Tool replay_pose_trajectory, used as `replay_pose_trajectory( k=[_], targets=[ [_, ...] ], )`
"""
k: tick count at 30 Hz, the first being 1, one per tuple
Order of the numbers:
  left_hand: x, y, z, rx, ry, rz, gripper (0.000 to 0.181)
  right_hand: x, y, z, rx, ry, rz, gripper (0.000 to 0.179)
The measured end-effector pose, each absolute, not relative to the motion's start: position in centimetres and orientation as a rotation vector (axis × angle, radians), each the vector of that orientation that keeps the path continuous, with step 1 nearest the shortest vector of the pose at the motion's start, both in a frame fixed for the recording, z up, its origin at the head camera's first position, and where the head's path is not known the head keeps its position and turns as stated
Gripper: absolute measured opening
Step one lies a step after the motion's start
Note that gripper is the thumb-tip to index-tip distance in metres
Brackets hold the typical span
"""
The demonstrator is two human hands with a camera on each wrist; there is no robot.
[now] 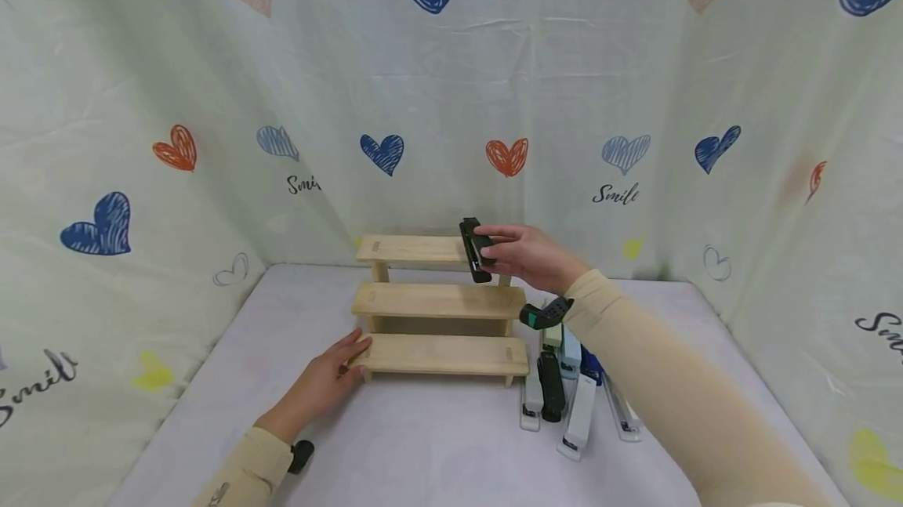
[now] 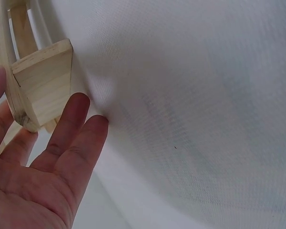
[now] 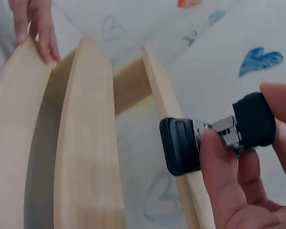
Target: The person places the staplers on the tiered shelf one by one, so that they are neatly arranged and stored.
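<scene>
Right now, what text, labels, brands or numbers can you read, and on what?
"Smile": curtain, back right.
"Smi": curtain, back left, rest lost in fold.
"Smile": curtain, far left.
"Sm": curtain, far right, cut off by frame.
Mark on left sleeve: too small to read.
Held black stapler, other staplers: nothing legible.
Right wrist view, dark curtain mark: blurred.

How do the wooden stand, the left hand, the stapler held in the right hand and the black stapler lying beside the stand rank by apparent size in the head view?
1. Wooden stand
2. Left hand
3. Held stapler and lying black stapler: too alike to rank.
</scene>
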State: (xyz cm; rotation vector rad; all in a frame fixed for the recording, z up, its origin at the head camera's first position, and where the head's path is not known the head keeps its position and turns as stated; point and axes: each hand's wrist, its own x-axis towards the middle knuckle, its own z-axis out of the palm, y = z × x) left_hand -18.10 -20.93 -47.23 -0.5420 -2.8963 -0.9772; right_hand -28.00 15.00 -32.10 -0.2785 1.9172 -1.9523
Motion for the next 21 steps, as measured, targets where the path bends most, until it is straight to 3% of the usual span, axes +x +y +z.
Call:
replay_pose_trajectory(
  k=[10, 21],
  targets=[
    [-18.2, -21.0, -47.1, -0.534, -2.905, -1.012, 0.049, -29.1, 7.2, -32.3, -0.11, 1.831, -2.05, 0.044],
    [-18.2, -21.1, -47.1, -0.531, -2.908, -1.021, 0.049, -29.7, 3.7, -32.6, -0.027, 1.93, -1.996, 0.044]
  ],
)
